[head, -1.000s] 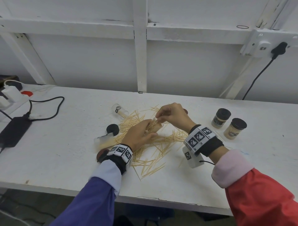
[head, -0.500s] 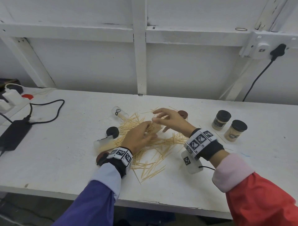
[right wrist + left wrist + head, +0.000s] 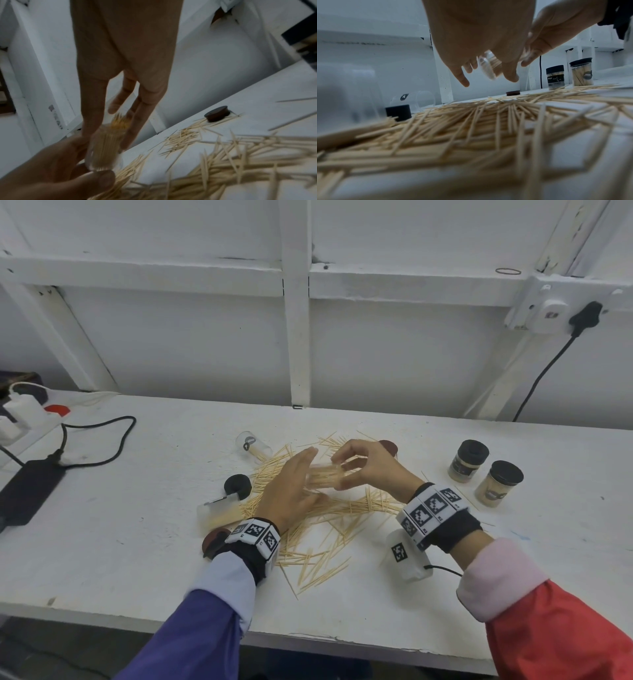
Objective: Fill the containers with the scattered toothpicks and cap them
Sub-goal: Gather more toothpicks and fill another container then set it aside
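A clear toothpick container [image 3: 323,475] [image 3: 488,69] [image 3: 106,146], packed with toothpicks, lies sideways in the air between both hands. My right hand [image 3: 356,467] curls thumb and fingers round its mouth end. My left hand [image 3: 301,474] has straight fingers, and the container's base rests against its palm and thumb [image 3: 102,178]. Scattered toothpicks [image 3: 329,518] [image 3: 488,121] cover the table below. A brown cap [image 3: 388,446] [image 3: 217,113] lies just beyond my right hand, a black cap [image 3: 237,486] left of the pile. An empty container [image 3: 252,444] lies at the pile's far left.
Two filled containers with black caps [image 3: 467,460] [image 3: 500,482] stand at the right. Another clear container [image 3: 219,510] lies on its side by my left wrist, beside a second brown cap [image 3: 214,537]. A black power adapter [image 3: 27,491] with cable sits at far left.
My left hand has loosened from its grip on the container and straightened its fingers. My right hand, with fingers spread half a second ago, has closed round the container, which has tipped onto its side.
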Demonstrator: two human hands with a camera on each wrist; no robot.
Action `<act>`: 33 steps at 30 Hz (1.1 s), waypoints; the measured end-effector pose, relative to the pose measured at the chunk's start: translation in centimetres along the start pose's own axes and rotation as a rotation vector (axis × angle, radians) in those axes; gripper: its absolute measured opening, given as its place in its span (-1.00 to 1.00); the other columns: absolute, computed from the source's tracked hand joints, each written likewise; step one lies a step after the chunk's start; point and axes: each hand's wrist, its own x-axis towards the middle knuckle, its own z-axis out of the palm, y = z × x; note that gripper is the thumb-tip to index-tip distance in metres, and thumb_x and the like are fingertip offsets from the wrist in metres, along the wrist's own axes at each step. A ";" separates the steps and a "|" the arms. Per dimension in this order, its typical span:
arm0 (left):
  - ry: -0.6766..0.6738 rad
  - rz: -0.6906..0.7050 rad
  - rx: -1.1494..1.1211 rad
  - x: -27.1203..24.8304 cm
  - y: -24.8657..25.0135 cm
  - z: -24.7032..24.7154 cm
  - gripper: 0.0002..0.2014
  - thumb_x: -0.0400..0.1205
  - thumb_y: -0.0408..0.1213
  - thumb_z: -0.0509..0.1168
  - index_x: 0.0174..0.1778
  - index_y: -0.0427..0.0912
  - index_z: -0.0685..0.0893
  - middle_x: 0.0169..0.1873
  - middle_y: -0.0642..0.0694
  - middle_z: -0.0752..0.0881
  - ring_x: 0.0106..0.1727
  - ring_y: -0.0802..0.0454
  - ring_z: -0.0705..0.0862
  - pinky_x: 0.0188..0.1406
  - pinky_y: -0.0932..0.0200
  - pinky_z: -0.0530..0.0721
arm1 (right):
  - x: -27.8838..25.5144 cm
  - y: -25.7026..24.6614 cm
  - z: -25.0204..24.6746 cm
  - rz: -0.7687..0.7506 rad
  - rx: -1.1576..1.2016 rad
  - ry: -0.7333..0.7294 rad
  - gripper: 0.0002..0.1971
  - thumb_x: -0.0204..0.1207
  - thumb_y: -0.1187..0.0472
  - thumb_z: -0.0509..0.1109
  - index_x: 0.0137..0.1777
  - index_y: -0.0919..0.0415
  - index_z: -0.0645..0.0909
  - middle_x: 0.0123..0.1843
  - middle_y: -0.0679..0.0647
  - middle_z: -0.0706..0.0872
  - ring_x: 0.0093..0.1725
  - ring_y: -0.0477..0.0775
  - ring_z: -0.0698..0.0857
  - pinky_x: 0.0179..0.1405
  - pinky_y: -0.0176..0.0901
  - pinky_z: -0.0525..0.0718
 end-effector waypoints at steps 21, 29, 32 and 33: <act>-0.021 0.028 -0.014 0.1 -0.1 0.0 -0.40 0.55 0.09 0.40 0.46 -0.12 0.53 0.27 -0.01 0.67 0.30 -0.01 0.58 0.31 0.06 0.45 | -0.9 0.7 -2.5 0.141 -0.022 -0.148 -0.53 0.49 0.15 0.53 0.39 0.06 0.55 0.26 0.07 0.64 0.20 0.03 0.71 0.10 -0.08 0.75; -0.104 -0.020 -0.075 0.0 -0.2 0.1 -0.37 0.53 0.10 0.46 0.46 -0.11 0.52 0.29 0.02 0.69 0.29 0.08 0.63 0.21 0.15 0.56 | -3.4 6.1 -8.7 0.316 -0.683 -0.017 -0.57 0.49 0.11 0.51 0.35 0.10 0.58 0.35 0.15 0.56 0.20 0.06 0.54 0.18 -0.12 0.49; -0.118 -0.021 -0.080 -0.1 -0.2 0.1 -0.35 0.52 0.13 0.46 0.46 -0.09 0.52 0.30 0.03 0.68 0.30 0.09 0.63 0.23 0.11 0.58 | -4.7 7.3 -10.1 0.395 -0.764 0.020 -0.41 0.47 -0.04 0.51 0.46 0.14 0.48 0.44 0.17 0.51 0.36 0.16 0.53 0.29 -0.05 0.47; -0.122 -0.025 -0.085 -0.1 -0.2 0.0 -0.35 0.52 0.13 0.46 0.46 -0.09 0.51 0.31 0.03 0.68 0.31 0.09 0.63 0.24 0.08 0.59 | -5.2 7.5 -10.3 0.437 -0.782 0.020 -0.32 0.44 -0.13 0.50 0.50 0.14 0.43 0.47 0.16 0.49 0.39 0.18 0.51 0.29 -0.04 0.46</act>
